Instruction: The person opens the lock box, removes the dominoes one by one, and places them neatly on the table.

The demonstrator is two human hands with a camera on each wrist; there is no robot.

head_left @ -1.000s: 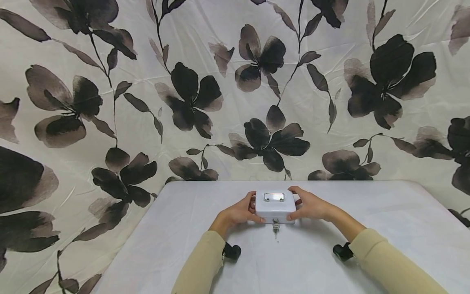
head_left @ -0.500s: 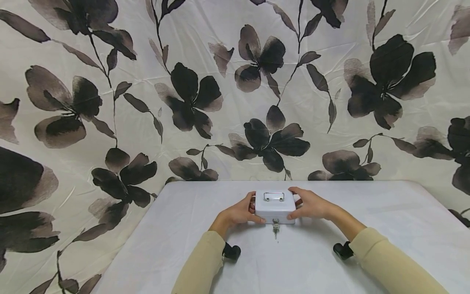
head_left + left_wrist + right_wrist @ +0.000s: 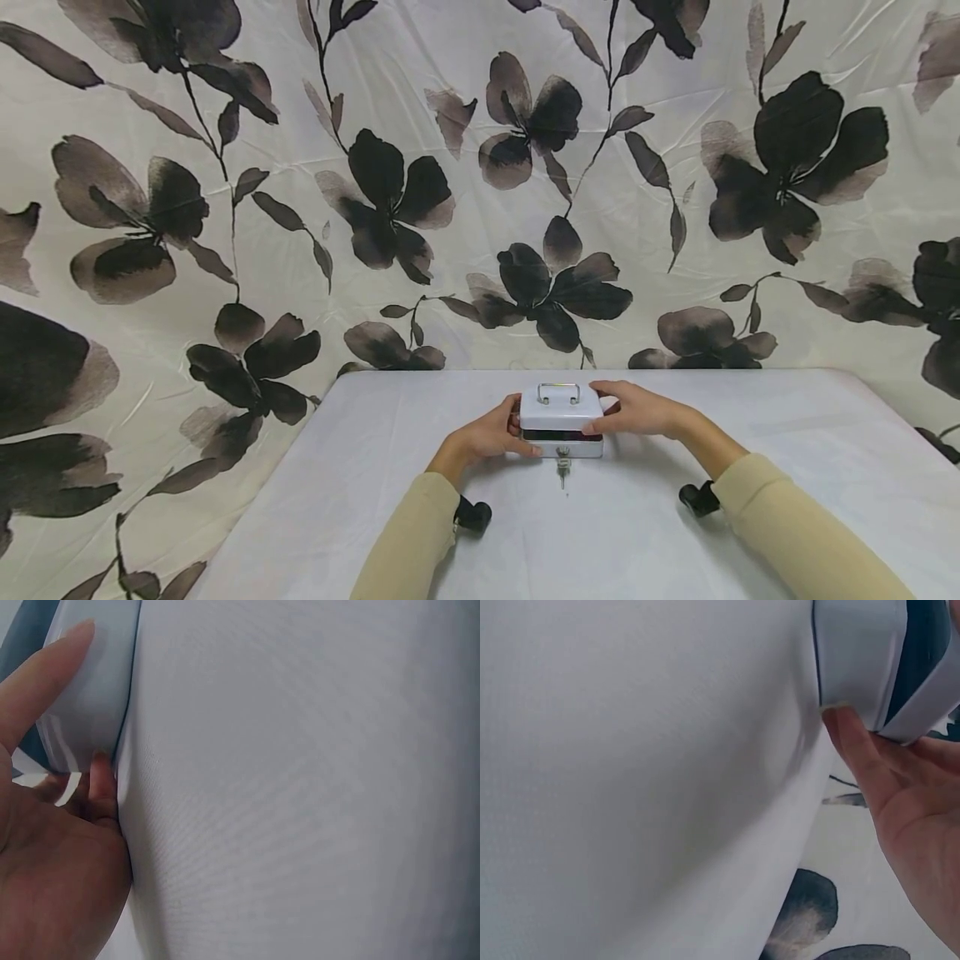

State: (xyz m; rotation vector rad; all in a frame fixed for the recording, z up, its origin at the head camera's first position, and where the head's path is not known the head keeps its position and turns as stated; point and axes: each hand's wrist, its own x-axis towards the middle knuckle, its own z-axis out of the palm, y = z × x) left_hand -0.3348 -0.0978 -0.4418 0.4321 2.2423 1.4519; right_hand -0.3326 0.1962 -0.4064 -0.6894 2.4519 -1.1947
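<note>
A small white cash box (image 3: 551, 417) stands on the table, a silver handle (image 3: 558, 385) upright on its lid. The lid is raised at the front, and a dark gap shows between it and the base (image 3: 588, 450). Keys (image 3: 563, 472) hang from the front lock. My left hand (image 3: 487, 433) grips the left side, thumb on the base's front; in the left wrist view that thumb lies along the base's wall (image 3: 94, 697). My right hand (image 3: 641, 411) holds the lid's right side with the thumb at its front edge. The box's inside is hidden.
White cloth covers the table (image 3: 375, 483), whose far edge meets a floral curtain (image 3: 450, 208). Black wrist cameras, one on the left (image 3: 474, 514) and one on the right (image 3: 699, 500), stick out below the sleeves.
The lid, closed before, has lifted at the front, opening a dark gap. My right hand has risen slightly with it. My left hand stays in place.
</note>
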